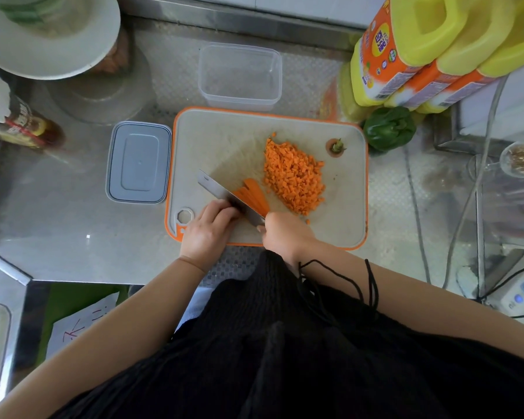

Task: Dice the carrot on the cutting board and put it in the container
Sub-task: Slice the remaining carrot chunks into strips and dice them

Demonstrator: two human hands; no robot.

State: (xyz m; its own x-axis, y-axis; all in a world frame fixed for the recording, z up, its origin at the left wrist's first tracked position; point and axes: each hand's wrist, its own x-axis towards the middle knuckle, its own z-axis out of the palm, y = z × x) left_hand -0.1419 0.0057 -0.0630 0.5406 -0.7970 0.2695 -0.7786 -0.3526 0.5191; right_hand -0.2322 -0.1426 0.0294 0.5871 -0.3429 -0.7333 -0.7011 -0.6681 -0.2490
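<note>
Gripping the handle of a cleaver (224, 195), the person's right hand (285, 234) held the broad blade slanted across the near part of the orange-rimmed cutting board (224, 140), the handle itself hidden inside the curled fingers. The left hand (209, 228) sat just beside the blade on its left, fingers bent down onto the near ends of the carrot strips (254, 195) — whether it pinched them or only pressed could not be told. The strips lay in a small fan, touching the blade's right face. Just beyond them on the board spread a heap of diced carrot (294, 179), a few stray cubes scattered at its edges. Near the board's far right corner stood the cut-off carrot top (336, 146), green stub upward.

Past the board's far edge, almost touching it, stood the clear plastic container (239, 74), with no carrot inside. Against the board's left edge lay a grey lid (138, 161), flat on the steel counter (73, 207). Off the board's far right corner rested a green bell pepper (387, 128), and behind that pepper rose three yellow-capped oil jugs (421, 49) with orange labels. Well off to the board's far left stood a pale round lid (49, 34) atop a container — and a dark sauce bottle (28, 125) beneath it.
</note>
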